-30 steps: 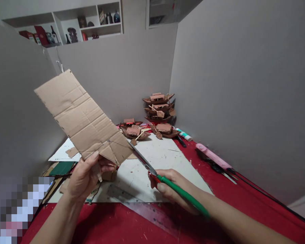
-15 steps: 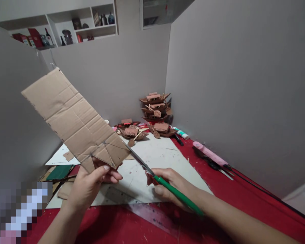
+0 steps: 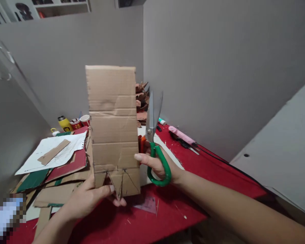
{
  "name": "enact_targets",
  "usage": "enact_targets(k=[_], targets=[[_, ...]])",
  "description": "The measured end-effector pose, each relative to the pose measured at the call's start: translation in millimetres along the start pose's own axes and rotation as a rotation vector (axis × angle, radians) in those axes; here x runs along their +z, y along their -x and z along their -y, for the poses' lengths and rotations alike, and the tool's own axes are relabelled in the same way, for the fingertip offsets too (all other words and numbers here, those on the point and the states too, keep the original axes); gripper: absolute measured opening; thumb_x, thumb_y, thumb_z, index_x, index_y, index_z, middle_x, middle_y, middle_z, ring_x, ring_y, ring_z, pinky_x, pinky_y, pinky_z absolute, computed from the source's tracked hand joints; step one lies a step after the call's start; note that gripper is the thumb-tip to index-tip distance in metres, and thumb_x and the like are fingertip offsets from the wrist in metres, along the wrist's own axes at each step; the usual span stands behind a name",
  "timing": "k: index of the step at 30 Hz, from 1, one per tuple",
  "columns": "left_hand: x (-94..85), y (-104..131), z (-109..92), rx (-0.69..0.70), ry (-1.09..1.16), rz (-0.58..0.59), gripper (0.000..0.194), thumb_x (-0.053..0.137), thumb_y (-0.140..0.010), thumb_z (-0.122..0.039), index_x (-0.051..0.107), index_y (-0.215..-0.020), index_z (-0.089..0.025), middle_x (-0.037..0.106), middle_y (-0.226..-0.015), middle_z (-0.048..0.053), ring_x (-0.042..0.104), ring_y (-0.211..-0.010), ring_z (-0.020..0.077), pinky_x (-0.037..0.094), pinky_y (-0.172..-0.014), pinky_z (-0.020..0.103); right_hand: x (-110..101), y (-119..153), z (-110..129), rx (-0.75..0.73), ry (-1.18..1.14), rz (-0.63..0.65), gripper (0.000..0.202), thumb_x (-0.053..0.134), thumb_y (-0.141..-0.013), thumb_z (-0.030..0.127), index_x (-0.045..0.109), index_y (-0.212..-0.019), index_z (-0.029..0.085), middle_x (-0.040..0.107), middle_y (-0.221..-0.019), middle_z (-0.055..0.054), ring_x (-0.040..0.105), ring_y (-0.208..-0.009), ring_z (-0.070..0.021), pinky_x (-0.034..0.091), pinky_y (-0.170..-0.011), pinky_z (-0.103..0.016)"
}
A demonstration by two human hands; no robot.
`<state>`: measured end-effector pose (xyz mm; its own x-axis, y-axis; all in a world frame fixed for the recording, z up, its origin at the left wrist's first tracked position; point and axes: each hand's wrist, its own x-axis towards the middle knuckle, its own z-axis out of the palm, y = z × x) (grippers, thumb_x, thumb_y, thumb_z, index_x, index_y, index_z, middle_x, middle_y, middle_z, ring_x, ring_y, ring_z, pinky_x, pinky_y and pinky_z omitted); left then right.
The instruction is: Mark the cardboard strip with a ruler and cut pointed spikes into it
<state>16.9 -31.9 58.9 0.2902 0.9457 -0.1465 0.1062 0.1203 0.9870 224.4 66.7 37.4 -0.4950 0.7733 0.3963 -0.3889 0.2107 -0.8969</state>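
Observation:
A long piece of brown cardboard stands upright before me, with crosswise creases and dark drawn lines and notches at its lower end. My left hand is closed on that lower end, thumb in front and fingers behind. My right hand holds a pair of scissors with green handles, fingers through the loop. The blades point up and are parted, beside the cardboard's right edge and apart from it. My right thumb rests against that edge; the other right fingers are partly hidden behind.
Small brown model boats stand behind the cardboard, mostly hidden. At left lie paper sheets and cardboard scraps; beyond them are a yellow bottle and paper cups. A pink tool with a black cord lies right on the red table.
The cardboard has swung from leaning left to upright. The scissors have left its edge, turned upward and opened, and my right hand has come to the cardboard's side. The view has shifted right.

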Motion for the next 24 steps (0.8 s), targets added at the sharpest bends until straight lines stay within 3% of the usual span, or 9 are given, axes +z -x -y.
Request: enact_targets(k=[3,5,9,11,14,16,19,24], targets=[[2.8,-5.9,5.8,-0.042,0.004,0.048,0.023,0.068,-0.081,-0.037,0.070,-0.085,-0.014,0.075,-0.077,0.011,0.068,-0.071,0.0220,0.054,-0.071,0.034,-0.7,2.6,0.5,-0.030,-0.014,0.050,0.043,0.075,-0.079,0.037,0.063,-0.116,0.018,0.069,-0.114,-0.009,0.064,-0.109,-0.0258,0.047,-0.102,-0.044],[-0.6,-7.7,9.4,-0.026,0.040,0.065,0.023,0.071,-0.079,-0.036,0.069,-0.087,-0.015,0.074,-0.080,0.010,0.068,-0.073,0.0215,0.054,-0.071,0.033,-2.6,2.2,0.6,-0.047,-0.019,0.035,0.045,0.075,-0.079,0.036,0.063,-0.119,0.019,0.069,-0.118,-0.008,0.063,-0.113,-0.0269,0.045,-0.106,-0.045],[-5.0,-10.1,16.9,-0.003,0.177,0.112,0.033,0.080,-0.072,-0.033,0.067,-0.099,-0.018,0.074,-0.091,0.010,0.070,-0.091,0.0276,0.054,-0.080,0.037,-7.0,-2.1,2.6,-0.098,-0.005,-0.119,0.042,0.075,-0.080,0.039,0.066,-0.117,0.021,0.072,-0.114,-0.007,0.066,-0.108,-0.0278,0.049,-0.103,-0.046],[1.3,-13.8,21.4,0.001,0.203,0.041,0.036,0.082,-0.071,-0.029,0.066,-0.102,-0.020,0.075,-0.091,0.009,0.071,-0.091,0.0263,0.054,-0.081,0.035,-7.4,-3.4,5.4,-0.119,-0.023,-0.175,0.043,0.076,-0.078,0.042,0.067,-0.116,0.022,0.072,-0.111,-0.006,0.068,-0.104,-0.0283,0.051,-0.101,-0.046],[18.6,-21.4,29.2,0.026,0.194,-0.208,0.035,0.083,-0.071,-0.027,0.067,-0.102,-0.022,0.075,-0.089,0.005,0.072,-0.080,0.0195,0.056,-0.076,0.030,-5.6,-2.8,9.4,-0.160,-0.020,-0.189,0.046,0.077,-0.077,0.041,0.065,-0.117,0.022,0.071,-0.114,-0.006,0.066,-0.109,-0.0280,0.050,-0.103,-0.045],[28.7,-25.4,34.6,0.051,0.181,-0.298,0.034,0.082,-0.071,-0.031,0.069,-0.101,-0.020,0.076,-0.095,0.007,0.071,-0.076,0.0180,0.056,-0.073,0.028,-3.7,-1.9,10.8,-0.190,0.001,-0.166,0.046,0.076,-0.078,0.040,0.064,-0.118,0.021,0.070,-0.117,-0.007,0.064,-0.113,-0.0274,0.047,-0.105,-0.045],[36.6,-27.2,40.4,0.045,0.183,-0.318,0.034,0.084,-0.068,-0.034,0.072,-0.096,-0.018,0.077,-0.094,0.008,0.069,-0.072,0.0157,0.056,-0.071,0.026,-1.6,-1.0,11.4,-0.211,0.019,-0.114,0.042,0.075,-0.079,0.040,0.065,-0.115,0.021,0.068,-0.118,-0.007,0.062,-0.115,-0.0272,0.046,-0.106,-0.045],[43.9,-25.5,40.4,0.041,0.213,-0.326,0.026,0.084,-0.069,-0.036,0.072,-0.084,-0.018,0.074,-0.069,0.002,0.064,-0.060,0.0118,0.054,-0.063,0.023,-1.1,-0.3,12.0,-0.172,0.061,-0.069,0.030,0.073,-0.080,0.034,0.065,-0.105,0.021,0.067,-0.113,-0.006,0.061,-0.111,-0.0250,0.045,-0.104,-0.041]])
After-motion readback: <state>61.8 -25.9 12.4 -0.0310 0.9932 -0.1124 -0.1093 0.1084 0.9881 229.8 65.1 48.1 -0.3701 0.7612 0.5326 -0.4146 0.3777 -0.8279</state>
